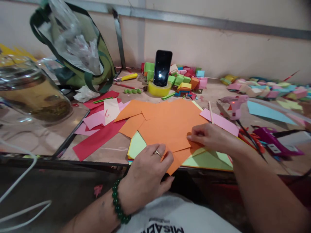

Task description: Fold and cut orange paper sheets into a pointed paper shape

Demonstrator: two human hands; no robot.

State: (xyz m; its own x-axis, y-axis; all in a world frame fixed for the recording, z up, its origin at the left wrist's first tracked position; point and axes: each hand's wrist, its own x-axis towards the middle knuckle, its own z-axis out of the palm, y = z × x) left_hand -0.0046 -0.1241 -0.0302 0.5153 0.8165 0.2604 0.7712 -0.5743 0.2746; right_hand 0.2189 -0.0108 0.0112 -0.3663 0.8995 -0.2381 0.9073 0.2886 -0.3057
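Orange paper sheets lie overlapping on the table in front of me. Under them, a stack of pale green paper shows at the lower right and left. My left hand, wearing a ring and a green bead bracelet, has its fingers curled over the near edge of the orange paper. Its thumb sits lower, by the table edge; the exact grip is partly hidden. With finger and thumb together, my right hand pinches the orange paper at its right side.
Behind the paper a phone leans upright on a yellow tape roll. Red strips lie left, near a glass jar and green bag. A pink glue gun and purple device are right.
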